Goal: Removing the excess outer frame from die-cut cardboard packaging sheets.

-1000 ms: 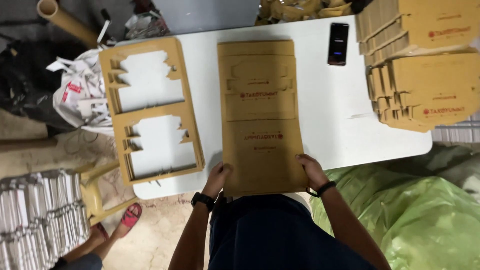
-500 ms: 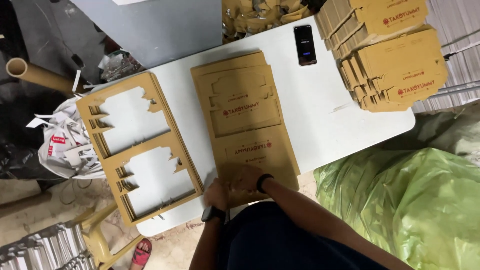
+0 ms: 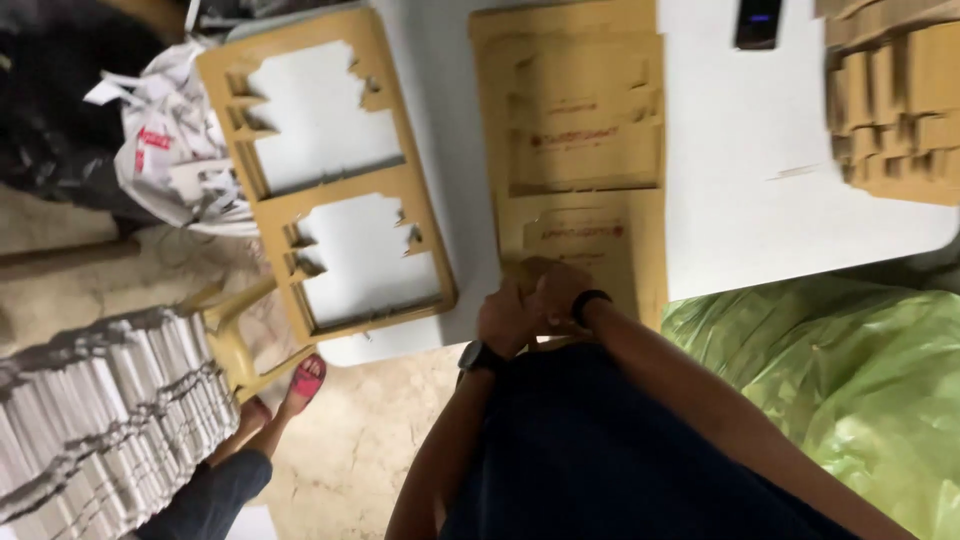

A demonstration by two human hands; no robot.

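A brown die-cut cardboard sheet (image 3: 580, 150) lies lengthwise on the white table (image 3: 760, 190), with box shapes scored into it. Both my hands meet at its near left corner. My left hand (image 3: 503, 318), with a dark watch at the wrist, curls its fingers on the sheet's near edge. My right hand (image 3: 555, 290), with a black wristband, presses right against the left one and grips the same edge. Their fingertips are hidden under the knuckles.
An emptied cardboard frame (image 3: 320, 170) with two cut-out windows lies to the left. A stack of punched box blanks (image 3: 895, 100) and a dark phone (image 3: 757, 20) sit at the far right. A green plastic bag (image 3: 850, 380), a scrap bag (image 3: 165, 150), stacked sheets (image 3: 100, 410) and another person's red-sandalled foot (image 3: 305, 380) surround the table.
My hands, first apart along the sheet's near edge, have come together at its near left corner. The view has swung and moved closer.
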